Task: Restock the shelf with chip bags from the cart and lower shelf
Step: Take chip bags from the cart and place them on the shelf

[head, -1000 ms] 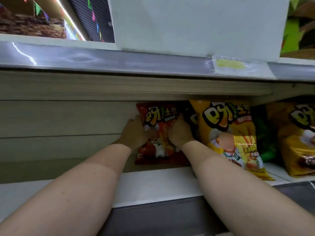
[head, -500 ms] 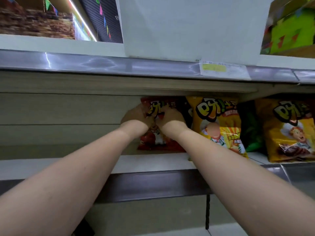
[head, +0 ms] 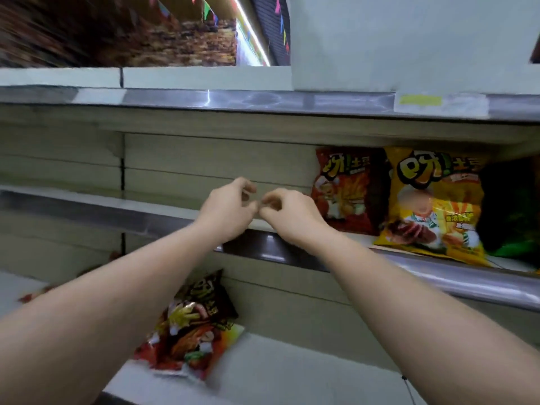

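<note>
2 hands, left (head: 226, 204) and right (head: 287, 210), hang together before the shelf (head: 163, 211), fingers loosely curled, gripping nothing (fingertips nearly touching). Red bag (head: 344, 188) stands upright on it beside a yellow bag (head: 432, 206). 1 dark bag (head: 193, 325) leans on the lower shelf (head: 292, 372).

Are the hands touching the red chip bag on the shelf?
Apart. The head view shows bare shelf wall between the right hand and the red chip bag; the left hand is farther off.
</note>
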Demonstrator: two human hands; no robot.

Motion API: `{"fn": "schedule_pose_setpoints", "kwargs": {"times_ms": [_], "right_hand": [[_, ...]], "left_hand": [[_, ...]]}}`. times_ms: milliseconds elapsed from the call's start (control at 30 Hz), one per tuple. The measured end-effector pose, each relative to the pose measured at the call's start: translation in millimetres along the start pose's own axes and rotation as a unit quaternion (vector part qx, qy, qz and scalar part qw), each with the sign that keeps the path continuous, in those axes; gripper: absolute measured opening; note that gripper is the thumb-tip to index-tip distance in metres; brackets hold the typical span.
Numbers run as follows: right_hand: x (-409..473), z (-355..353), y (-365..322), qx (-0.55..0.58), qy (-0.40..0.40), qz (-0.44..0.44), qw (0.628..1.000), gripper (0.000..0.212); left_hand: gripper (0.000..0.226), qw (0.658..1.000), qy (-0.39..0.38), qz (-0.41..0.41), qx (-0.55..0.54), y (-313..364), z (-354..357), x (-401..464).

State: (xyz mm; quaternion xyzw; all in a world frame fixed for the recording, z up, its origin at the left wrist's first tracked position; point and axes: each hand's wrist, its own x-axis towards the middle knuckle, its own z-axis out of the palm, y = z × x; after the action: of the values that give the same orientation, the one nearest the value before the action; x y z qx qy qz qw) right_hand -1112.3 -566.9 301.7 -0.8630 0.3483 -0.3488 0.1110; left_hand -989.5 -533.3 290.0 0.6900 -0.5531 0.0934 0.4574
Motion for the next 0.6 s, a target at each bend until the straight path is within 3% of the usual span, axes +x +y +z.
{"fn": "schedule_pose_setpoints", "kwargs": {"times_ms": [367, 600], "right_hand": [[-23, 93, -111, 0.056, -0.093, -0.106, 0.988, 0.032], [-41, 196, -218, 0.105, -0.187, -0.164, 0.963, 0.032]], "left_hand": [[0.023, 0.985, 0.051, -0.143, 0.080, -108, -118, -97], [0.024, 0.963, 0.062, -0.239, 0.113, -211, -208, -152]]}}
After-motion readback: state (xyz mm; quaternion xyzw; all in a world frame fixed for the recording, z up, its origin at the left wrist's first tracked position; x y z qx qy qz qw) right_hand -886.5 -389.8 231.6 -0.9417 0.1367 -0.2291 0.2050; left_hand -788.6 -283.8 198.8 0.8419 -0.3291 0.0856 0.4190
